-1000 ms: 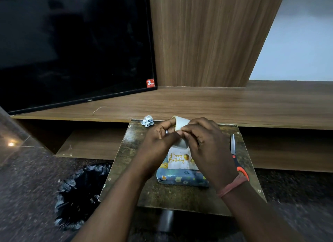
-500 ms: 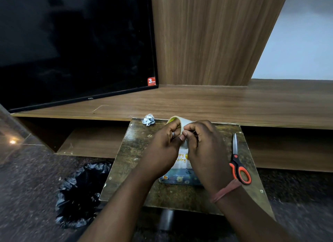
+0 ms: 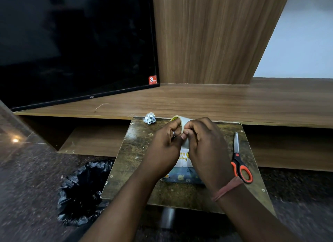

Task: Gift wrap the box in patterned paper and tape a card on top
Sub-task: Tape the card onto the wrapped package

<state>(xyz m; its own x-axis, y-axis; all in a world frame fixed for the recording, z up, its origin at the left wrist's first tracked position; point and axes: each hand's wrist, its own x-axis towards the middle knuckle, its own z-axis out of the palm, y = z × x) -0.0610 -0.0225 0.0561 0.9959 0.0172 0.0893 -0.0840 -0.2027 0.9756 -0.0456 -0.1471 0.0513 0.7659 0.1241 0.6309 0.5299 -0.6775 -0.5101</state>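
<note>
A box wrapped in blue patterned paper [image 3: 183,177] lies on the small dark table [image 3: 140,151]. On top of it rests a white "Happy Birthday" card [image 3: 183,158], mostly hidden by my hands. Above the card I hold a roll of clear tape [image 3: 182,121]. My left hand [image 3: 162,148] grips the roll, fingers curled round it. My right hand [image 3: 207,148] pinches at the tape's surface with thumb and forefinger, close against the left hand.
Orange-handled scissors [image 3: 239,162] lie shut at the table's right side. A crumpled paper scrap [image 3: 150,118] sits at the back left corner. A black-lined bin [image 3: 84,191] stands on the floor to the left. Behind are a wooden shelf [image 3: 234,104] and a television [image 3: 72,43].
Both hands with the tape roll have stayed over the card, with my right fingers shifting slightly on the tape. The view has tilted a little, so the scissors show fully now.
</note>
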